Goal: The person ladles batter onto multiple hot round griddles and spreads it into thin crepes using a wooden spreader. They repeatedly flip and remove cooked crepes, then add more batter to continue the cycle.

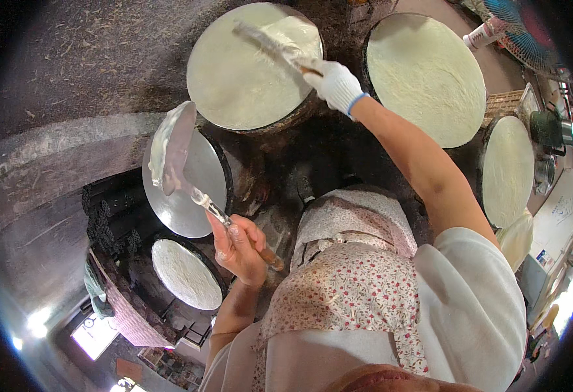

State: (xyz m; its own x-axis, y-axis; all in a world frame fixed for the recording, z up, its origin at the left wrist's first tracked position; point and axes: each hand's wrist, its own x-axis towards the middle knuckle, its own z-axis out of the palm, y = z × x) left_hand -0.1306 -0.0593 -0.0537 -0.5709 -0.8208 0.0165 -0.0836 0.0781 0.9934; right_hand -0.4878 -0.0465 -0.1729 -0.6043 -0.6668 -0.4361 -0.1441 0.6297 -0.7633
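My right hand (335, 88), in a white knitted glove with a blue cuff, grips the wooden handle of a brush-like tool (272, 44), blurred over a pale batter sheet (237, 78) on a round griddle. My bare left hand (241, 247) holds the handle of a wide, batter-coated scraper or scoop (178, 142) above a bare, shiny round griddle (203, 181). Another pale batter sheet (423, 83) covers the griddle at the upper right. A smaller pale sheet (507, 171) lies on a griddle farther right.
A round pan of white, lumpy material (186, 274) stands at lower left beside stacked black briquettes (115, 206). A fan (526, 34) stands at upper right, near a woven basket (504, 105) and a dark green container (545, 128). A white box or cabinet (556, 210) is at far right.
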